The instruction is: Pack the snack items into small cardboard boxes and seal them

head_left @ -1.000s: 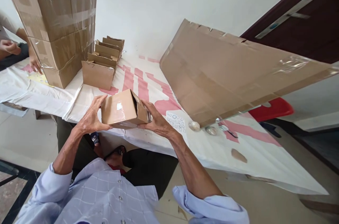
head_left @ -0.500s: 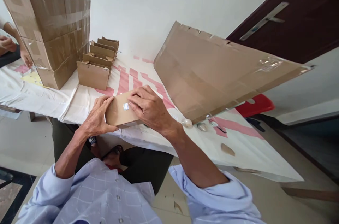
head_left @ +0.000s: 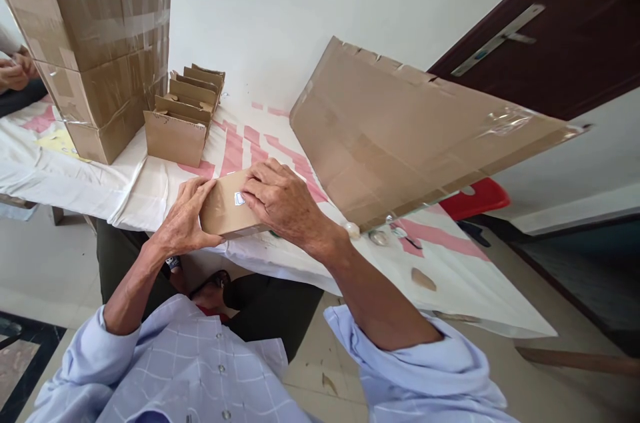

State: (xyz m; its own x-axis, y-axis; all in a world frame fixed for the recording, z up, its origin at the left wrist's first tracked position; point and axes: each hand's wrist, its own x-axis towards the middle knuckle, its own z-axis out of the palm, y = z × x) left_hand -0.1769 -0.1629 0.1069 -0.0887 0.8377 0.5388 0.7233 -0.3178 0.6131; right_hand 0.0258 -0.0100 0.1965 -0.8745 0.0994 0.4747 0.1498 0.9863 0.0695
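A small brown cardboard box (head_left: pixel 227 211) is held at the front edge of the table. A small white label with a blue outline (head_left: pixel 239 199) lies on its top face. My left hand (head_left: pixel 186 217) grips the box's left end, its thumb along the near side and its fingers at the far side. Bent over the right part of the box is my right hand (head_left: pixel 280 199), closed, its fingertips touching the top beside the label. That hand hides the box's right end, and its thumb is not clearly seen.
Large taped cartons (head_left: pixel 107 56) are stacked at left, beside a row of open cardboard boxes (head_left: pixel 175 139). A cardboard panel (head_left: pixel 400 136) leans at right, with tape rolls (head_left: pixel 379 237) at its foot. A co-worker's hands (head_left: pixel 15 73) show at far left. A red stool (head_left: pixel 475 199) stands behind the table.
Both hands stay on the box, with the right fingertips still beside the label. The view has shifted slightly. The co-worker's hand that was near the cartons has drawn back left.
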